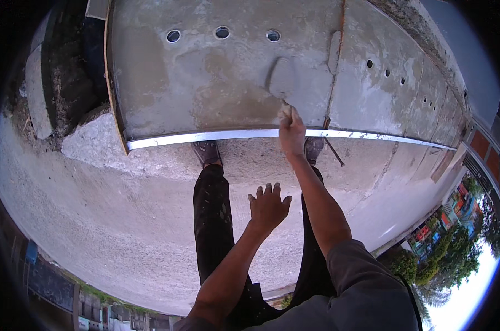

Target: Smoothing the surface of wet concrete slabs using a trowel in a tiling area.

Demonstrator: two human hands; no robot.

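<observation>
My right hand (292, 131) is closed round the handle of a trowel (283, 78). The blade is coated in grey cement and lies over the wet, smooth concrete (150, 105), casting a dark shadow along its left side; whether it touches the surface I cannot tell. Between my legs, over the rough pavement, my left hand (268, 208) hangs with its fingers spread and nothing in it. A pale metal straightedge (206, 137) runs along the near side of the concrete, passing just beneath my right hand.
Three round holes (222, 32) pierce the slab. A thin divider (338, 66) separates it from another panel (365, 105), and a flat grey piece (334, 52) lies against it. A wooden board (112, 88) edges the left side. A thin rod (334, 151) sticks out by my foot.
</observation>
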